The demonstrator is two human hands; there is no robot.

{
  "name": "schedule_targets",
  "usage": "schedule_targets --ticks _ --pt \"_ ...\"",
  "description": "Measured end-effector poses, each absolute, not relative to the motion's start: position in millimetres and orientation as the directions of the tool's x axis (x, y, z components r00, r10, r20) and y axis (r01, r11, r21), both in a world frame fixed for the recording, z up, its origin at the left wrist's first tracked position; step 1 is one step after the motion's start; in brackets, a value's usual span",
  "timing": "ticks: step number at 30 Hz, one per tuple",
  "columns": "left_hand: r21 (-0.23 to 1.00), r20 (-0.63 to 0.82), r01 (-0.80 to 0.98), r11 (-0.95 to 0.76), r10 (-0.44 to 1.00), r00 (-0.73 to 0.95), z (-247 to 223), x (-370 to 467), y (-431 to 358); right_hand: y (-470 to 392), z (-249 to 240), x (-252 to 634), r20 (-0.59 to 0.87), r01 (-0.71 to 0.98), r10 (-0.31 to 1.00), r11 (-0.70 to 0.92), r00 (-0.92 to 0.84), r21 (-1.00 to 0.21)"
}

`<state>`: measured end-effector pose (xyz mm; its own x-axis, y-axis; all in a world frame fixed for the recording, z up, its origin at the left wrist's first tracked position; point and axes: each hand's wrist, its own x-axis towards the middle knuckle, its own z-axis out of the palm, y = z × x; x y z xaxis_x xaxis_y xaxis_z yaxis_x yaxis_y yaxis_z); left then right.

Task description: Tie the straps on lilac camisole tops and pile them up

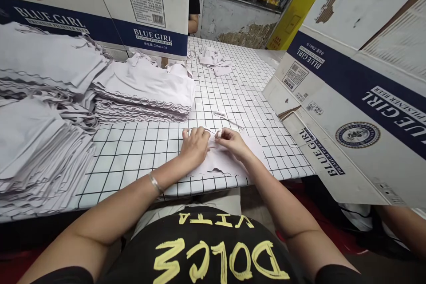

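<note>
A pale pinkish-white garment [226,166] of thin cloth lies near the front edge of the checked table, right under both hands. My left hand [195,145] is closed on its upper left part, fingers curled over the fabric. At the garment's upper edge my right hand [232,142] pinches a bit of the same cloth between thumb and fingers. The fingertips hide exactly which part is gripped. Just beyond the hands rests a slim metal tool [229,120], either small snips or tweezers; I cannot tell which.
Tall stacks of similar folded garments [146,84] fill the left side of the table [126,151]. Loose cloth pieces [214,58] lie farther back. Blue Girl beer cartons stand at the back left [149,9] and right [333,80]. Another person's arm [193,23] shows behind the left carton.
</note>
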<state>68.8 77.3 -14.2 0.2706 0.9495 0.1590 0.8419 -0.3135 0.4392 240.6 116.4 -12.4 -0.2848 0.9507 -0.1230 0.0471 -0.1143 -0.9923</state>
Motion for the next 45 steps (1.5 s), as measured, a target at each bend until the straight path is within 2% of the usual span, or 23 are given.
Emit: schedule_targets --ticks 1,3,5,8,11,17,22,24,27,30,34,37,39,43,45 --pt "0.357 0.228 0.850 -0.388 0.918 0.324 -17 66 68 120 -10 240 -0.152 -0.010 0.940 -0.163 -0.306 -0.987" --pt "0.254 0.262 0.813 -0.525 0.846 0.464 -26 58 48 131 -3 237 -0.239 -0.101 0.909 -0.288 -0.342 -0.952" --pt "0.224 0.205 0.761 -0.609 0.793 0.574 -36 48 31 149 5 233 -0.341 -0.140 0.868 -0.412 -0.361 -0.900" --pt "0.232 0.111 0.750 -0.619 0.783 0.612 -46 35 14 183 14 224 -0.428 -0.131 0.824 -0.503 -0.370 -0.854" --pt "0.224 0.074 0.763 -0.606 0.791 0.607 -47 28 8 216 16 211 -0.463 -0.025 0.796 -0.512 -0.390 -0.859" --pt "0.191 0.121 0.785 -0.589 0.808 0.577 -46 24 4 247 7 192 -0.564 0.286 0.673 -0.488 -0.478 -0.825" --pt "0.200 0.181 0.765 -0.612 0.790 0.585 -39 9 4 242 3 191 -0.567 0.215 0.609 -0.553 -0.555 -0.805" --pt "0.210 0.224 0.745 -0.633 0.773 0.593 -36 5 4 239 2 191 -0.562 0.324 0.617 -0.463 -0.551 -0.825" --pt "0.217 0.274 0.725 -0.654 0.753 0.598 -33 3 4 239 4 193 -0.531 0.483 0.701 -0.296 -0.477 -0.824" --pt "0.223 0.292 0.716 -0.661 0.746 0.598 -33 3 3 242 10 195 -0.527 0.436 0.683 -0.325 -0.505 -0.839" --pt "0.223 0.301 0.713 -0.664 0.743 0.598 -34 3 3 246 14 197 -0.555 0.199 0.596 -0.557 -0.580 -0.806" --pt "0.225 0.294 0.709 -0.669 0.740 0.605 -36 0 3 245 9 192 -0.534 0.098 0.604 -0.604 -0.591 -0.791" --pt "0.226 0.293 0.705 -0.672 0.737 0.609 -37 -3 2 243 3 188 -0.535 0.118 0.614 -0.587 -0.580 -0.801" --pt "0.221 0.285 0.711 -0.667 0.742 0.607 -39 -8 -1 243 -7 182 -0.574 0.266 0.657 -0.514 -0.488 -0.815" --pt "0.218 0.274 0.711 -0.669 0.741 0.613 -39 -10 -3 245 -7 183 -0.575 0.254 0.644 -0.526 -0.504 -0.812"
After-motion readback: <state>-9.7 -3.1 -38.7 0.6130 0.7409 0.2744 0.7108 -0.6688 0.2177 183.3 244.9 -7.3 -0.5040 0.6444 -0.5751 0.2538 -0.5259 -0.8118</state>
